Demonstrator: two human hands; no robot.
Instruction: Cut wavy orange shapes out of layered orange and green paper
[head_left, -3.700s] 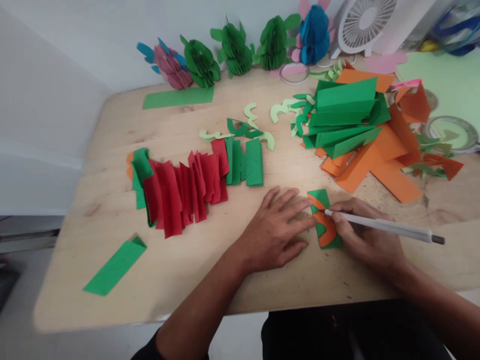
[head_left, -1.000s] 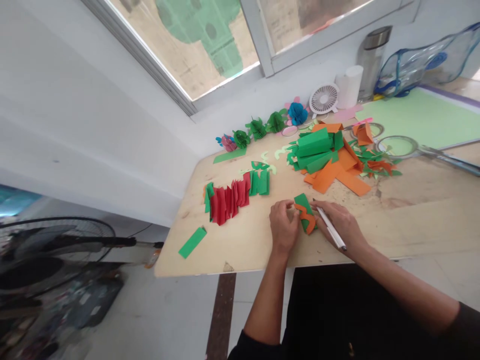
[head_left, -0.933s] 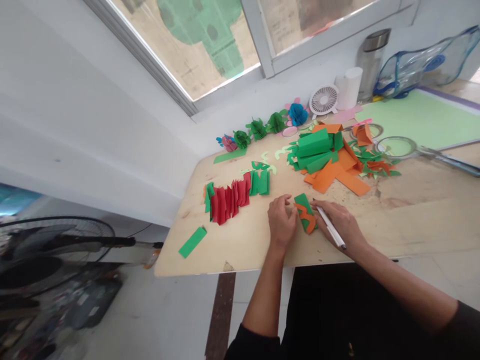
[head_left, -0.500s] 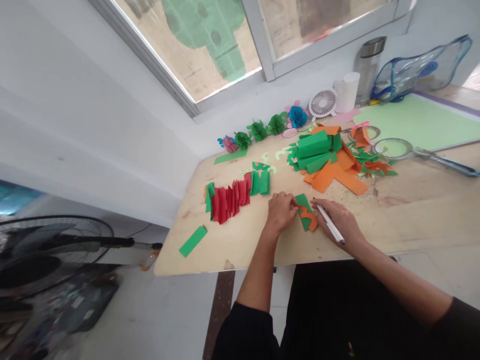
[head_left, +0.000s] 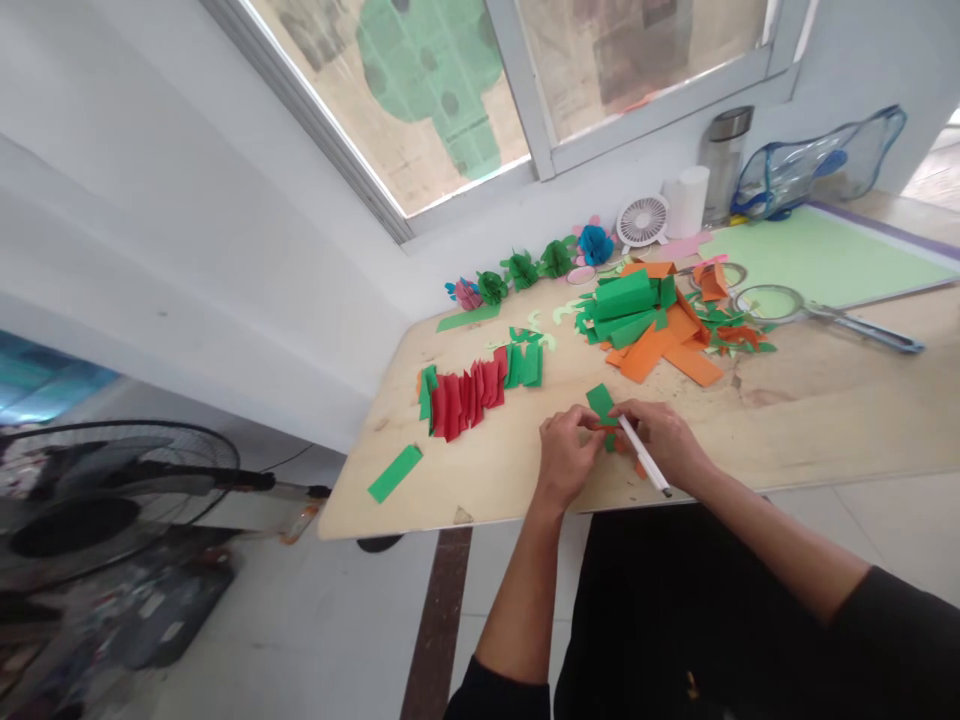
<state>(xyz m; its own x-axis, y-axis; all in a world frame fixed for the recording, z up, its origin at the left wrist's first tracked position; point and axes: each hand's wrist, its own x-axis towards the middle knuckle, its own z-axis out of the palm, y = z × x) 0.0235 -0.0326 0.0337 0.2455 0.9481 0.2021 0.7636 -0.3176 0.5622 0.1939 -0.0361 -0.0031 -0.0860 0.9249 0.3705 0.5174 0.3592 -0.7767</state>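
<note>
Pinching and gripping, lower centre of frame

The wooden table (head_left: 480, 485) is topped, right of centre, by a green-and-orange paper pile (head_left: 637, 300). Below it, a green strip (head_left: 600, 402) is partly covered by both hands: a white pen (head_left: 646, 460) is gripped in the curled right hand (head_left: 664, 440), an orange cutout (head_left: 641, 468) pinched by the left hand (head_left: 568, 455).

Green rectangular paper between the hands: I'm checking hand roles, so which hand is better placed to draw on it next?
Probably the right hand: it holds the slim white pen at the green rectangular paper. The left hand is close, but holds no pen; its fingers are at the orange curved paper.
</note>
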